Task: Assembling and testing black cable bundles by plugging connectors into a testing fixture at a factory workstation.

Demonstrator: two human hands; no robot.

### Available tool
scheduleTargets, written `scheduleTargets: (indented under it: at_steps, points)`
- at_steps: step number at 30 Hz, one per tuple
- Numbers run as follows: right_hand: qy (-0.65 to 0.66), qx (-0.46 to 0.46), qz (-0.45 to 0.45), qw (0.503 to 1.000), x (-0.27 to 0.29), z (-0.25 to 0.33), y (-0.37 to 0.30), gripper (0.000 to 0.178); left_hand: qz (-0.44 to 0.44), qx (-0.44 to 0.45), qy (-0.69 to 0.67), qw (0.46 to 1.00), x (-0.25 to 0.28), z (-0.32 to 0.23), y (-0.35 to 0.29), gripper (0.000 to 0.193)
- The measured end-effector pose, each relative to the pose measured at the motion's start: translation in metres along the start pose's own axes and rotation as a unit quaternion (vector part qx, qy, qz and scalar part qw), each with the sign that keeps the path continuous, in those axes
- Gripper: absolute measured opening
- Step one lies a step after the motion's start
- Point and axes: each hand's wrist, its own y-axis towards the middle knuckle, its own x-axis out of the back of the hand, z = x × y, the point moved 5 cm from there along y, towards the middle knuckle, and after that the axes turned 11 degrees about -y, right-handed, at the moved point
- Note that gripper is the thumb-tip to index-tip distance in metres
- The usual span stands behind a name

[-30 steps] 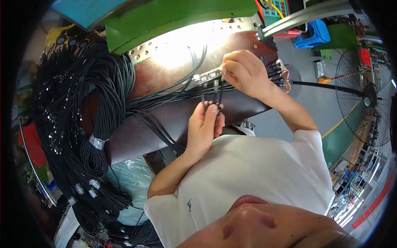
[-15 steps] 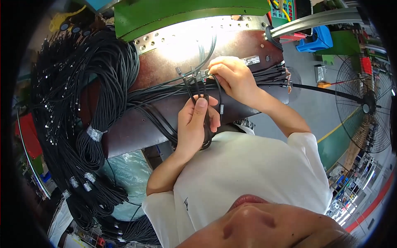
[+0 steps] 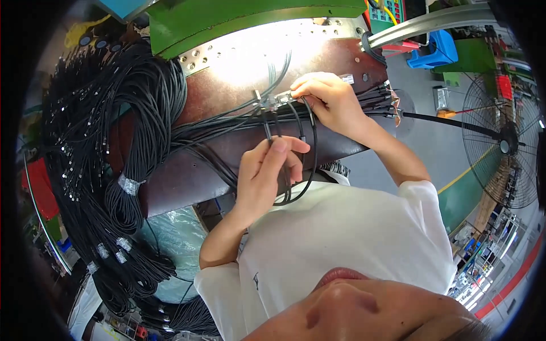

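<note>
My left hand (image 3: 266, 170) pinches thin black cables (image 3: 267, 126) between thumb and fingers, and their plug ends stick up beyond the fingertips. Up and to the right, my right hand (image 3: 333, 102) is closed on the end of a black cable, at a small metallic connector (image 3: 283, 99). From there the cable loop (image 3: 313, 162) hangs down and curves back below my left hand. A cluster of metal plug ends (image 3: 264, 102) sits between the hands; how they fit together is too small to tell. More black cables (image 3: 213, 126) lie across the dark red-brown bench behind.
Large bundles of black cable (image 3: 151, 96) hang over the left of the bench (image 3: 176, 187). A green machine part (image 3: 256, 23) and a brightly lit perforated metal strip (image 3: 199, 61) border the back. To the right stand a fan (image 3: 504, 146) and a blue stool (image 3: 435, 50).
My right hand has shifted slightly right, and a wider cable loop now hangs from it. My left hand has dropped a little, and its index finger is straighter.
</note>
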Motion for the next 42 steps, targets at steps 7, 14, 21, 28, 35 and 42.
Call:
scheduleTargets:
  at_steps: [7,14,21,28,35,42]
  points:
    - [-0.085,0.078,-0.014,0.993,0.003,0.007,0.003,0.027,0.001,0.056,-0.027,0.998,-0.005,0.013,0.008,0.041]
    - [-0.172,0.201,-0.058,0.963,0.037,0.018,0.0,0.017,0.02,0.015,0.157,0.987,-0.015,-0.006,0.007,0.042]
    - [-0.002,-0.004,-0.052,0.999,0.019,-0.026,-0.014,0.018,-0.022,-0.108,0.091,0.99,0.003,-0.012,-0.001,0.046]
    - [0.007,-0.014,-0.023,1.0,0.015,-0.031,-0.011,0.015,-0.048,0.063,-0.2,0.977,-0.017,0.002,0.016,0.036]
    - [-0.025,0.008,-0.038,0.999,0.017,-0.025,-0.013,0.016,-0.03,0.116,-0.236,0.964,-0.025,0.011,0.019,0.028]
    - [-0.156,0.154,-0.158,0.963,0.051,0.018,0.0,0.03,0.035,0.238,-0.21,0.948,-0.041,0.008,0.029,0.033]
